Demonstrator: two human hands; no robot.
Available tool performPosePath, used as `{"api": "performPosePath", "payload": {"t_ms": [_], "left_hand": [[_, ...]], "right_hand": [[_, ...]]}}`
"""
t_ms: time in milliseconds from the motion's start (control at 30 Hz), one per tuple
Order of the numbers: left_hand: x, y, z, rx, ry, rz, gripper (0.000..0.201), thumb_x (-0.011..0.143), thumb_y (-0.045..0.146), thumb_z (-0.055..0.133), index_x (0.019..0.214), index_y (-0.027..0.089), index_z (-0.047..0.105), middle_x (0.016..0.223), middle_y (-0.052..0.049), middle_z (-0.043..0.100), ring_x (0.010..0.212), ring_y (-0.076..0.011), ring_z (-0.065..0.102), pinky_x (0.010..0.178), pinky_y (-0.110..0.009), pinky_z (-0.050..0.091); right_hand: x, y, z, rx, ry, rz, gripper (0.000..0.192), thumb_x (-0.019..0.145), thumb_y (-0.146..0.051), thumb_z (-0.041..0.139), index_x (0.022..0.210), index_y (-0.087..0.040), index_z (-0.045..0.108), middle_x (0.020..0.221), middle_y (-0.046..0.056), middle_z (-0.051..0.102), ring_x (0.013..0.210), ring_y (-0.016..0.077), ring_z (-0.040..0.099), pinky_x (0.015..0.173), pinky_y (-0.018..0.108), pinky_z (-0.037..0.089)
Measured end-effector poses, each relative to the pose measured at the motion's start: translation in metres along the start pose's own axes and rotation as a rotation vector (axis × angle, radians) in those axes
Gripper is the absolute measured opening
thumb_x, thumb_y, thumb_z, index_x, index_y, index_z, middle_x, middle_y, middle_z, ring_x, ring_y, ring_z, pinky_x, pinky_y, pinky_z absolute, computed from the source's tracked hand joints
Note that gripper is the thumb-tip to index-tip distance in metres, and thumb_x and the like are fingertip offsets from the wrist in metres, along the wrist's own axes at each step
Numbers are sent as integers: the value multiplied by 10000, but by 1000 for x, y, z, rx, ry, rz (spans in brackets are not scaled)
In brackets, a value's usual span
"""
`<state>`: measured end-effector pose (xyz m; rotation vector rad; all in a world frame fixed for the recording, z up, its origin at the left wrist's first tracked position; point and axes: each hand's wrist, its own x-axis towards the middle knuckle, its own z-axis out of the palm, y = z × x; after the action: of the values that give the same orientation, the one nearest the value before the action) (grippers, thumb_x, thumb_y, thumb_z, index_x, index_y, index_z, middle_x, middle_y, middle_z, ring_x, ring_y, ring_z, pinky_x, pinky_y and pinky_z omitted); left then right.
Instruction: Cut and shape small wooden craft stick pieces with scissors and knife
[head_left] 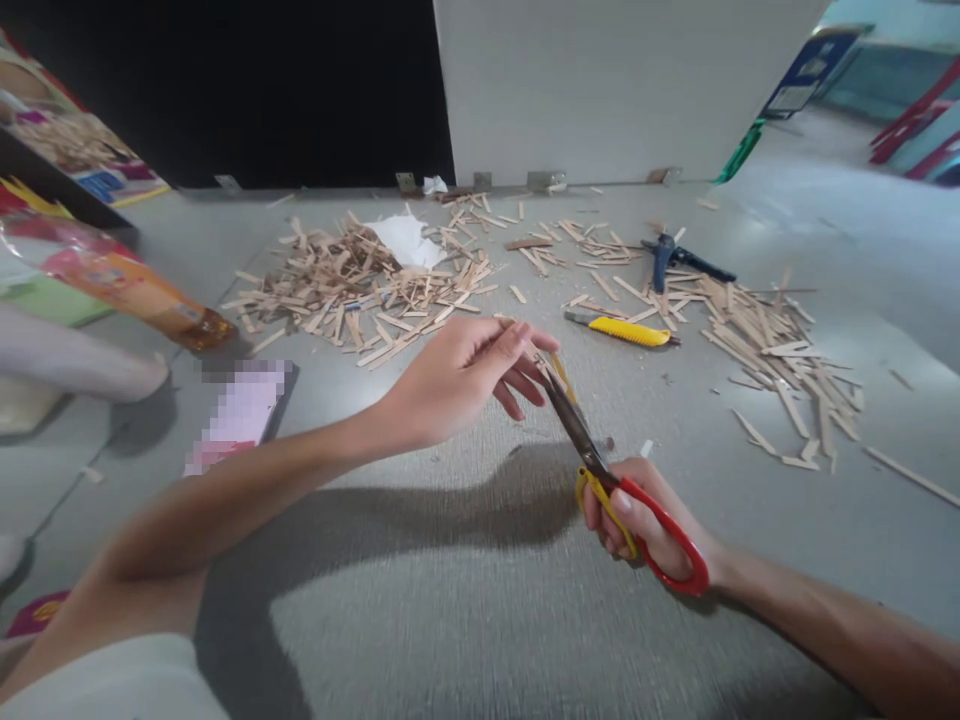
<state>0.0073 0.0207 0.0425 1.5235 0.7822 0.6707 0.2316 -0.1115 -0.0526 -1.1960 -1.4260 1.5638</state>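
My right hand (649, 505) grips a pair of scissors (577, 430), one handle loop red and the other covered in yellow. The dark blades point up and left, their tips beside my left fingers. Raised above the floor, my left hand (466, 375) pinches a small thin wooden strip (534, 355) between thumb and fingers, right at the blade tips. Fingers partly cover the strip, so its full length is hidden. A thin yellow piece (566, 378) shows beside the blades; what it belongs to is unclear.
Wooden sticks lie in a left pile (337, 275) and a right pile (772, 345). Between them are a yellow cutter knife (630, 330) and dark pliers-like tool (679, 262). A bottle (142, 280), phone-like object (244, 410) and another person's limb (75, 350) are left. Crumpled tissue (409, 240) tops the left pile.
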Motion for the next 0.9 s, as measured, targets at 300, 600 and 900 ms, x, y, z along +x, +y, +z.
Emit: {"api": "performPosePath", "payload": {"t_ms": [300, 600, 900], "left_hand": [[-3, -1, 0, -10, 16, 46, 361, 1166, 296, 465, 1132, 63, 738, 893, -131, 838, 763, -207, 835, 598, -242, 672], [-11, 5, -2, 18, -25, 41, 380, 1154, 374, 499, 1158, 85, 746, 940, -129, 834, 787, -208, 837, 603, -238, 656], [-17, 15, -7, 84, 11, 129, 400, 1159, 377, 485, 1163, 75, 749, 943, -134, 842, 789, -193, 832, 613, -225, 656]], "right_hand": [[-4, -12, 7, -40, -40, -126, 668, 968, -840, 552, 763, -206, 603, 603, -31, 499, 511, 115, 434, 458, 239, 324], [-14, -48, 13, -92, -30, -7, 678, 1003, -842, 483, 726, -226, 539, 571, -46, 462, 482, 106, 396, 452, 241, 307], [-14, -44, 17, -68, 101, 98, 767, 860, -954, 526, 676, -213, 602, 507, -23, 496, 440, 131, 473, 439, 251, 402]]}}
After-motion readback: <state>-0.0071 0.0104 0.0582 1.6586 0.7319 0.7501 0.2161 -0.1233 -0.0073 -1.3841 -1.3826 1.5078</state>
